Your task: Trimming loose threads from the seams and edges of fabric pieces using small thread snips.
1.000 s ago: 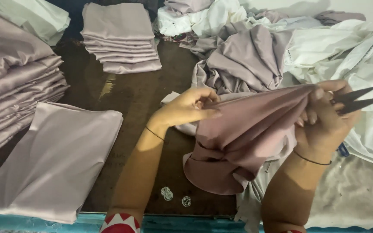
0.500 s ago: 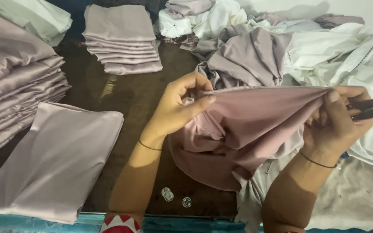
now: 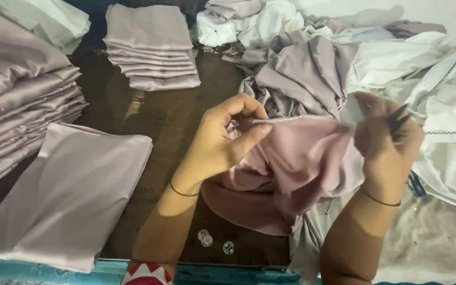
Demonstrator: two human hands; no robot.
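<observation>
A mauve satin cloth (image 3: 296, 169) hangs bunched between both hands above a dark wooden table (image 3: 164, 121). My left hand (image 3: 222, 140) pinches its upper edge between thumb and fingers. My right hand (image 3: 383, 140) grips the cloth's other end and also holds small dark scissors (image 3: 398, 119), blurred by motion. The cloth's lower part rests on the table.
A folded mauve piece (image 3: 69, 195) lies at the left. Stacks of folded mauve cloth (image 3: 151, 47) stand at the back and far left (image 3: 17, 105). A loose heap of mauve and white fabric (image 3: 344, 58) fills the right. Three small round buttons (image 3: 207, 240) lie near the teal front edge (image 3: 43, 269).
The hands have drawn closer together, so the stretched cloth has gone slack and bunched. The right hand with the scissors has moved left and up.
</observation>
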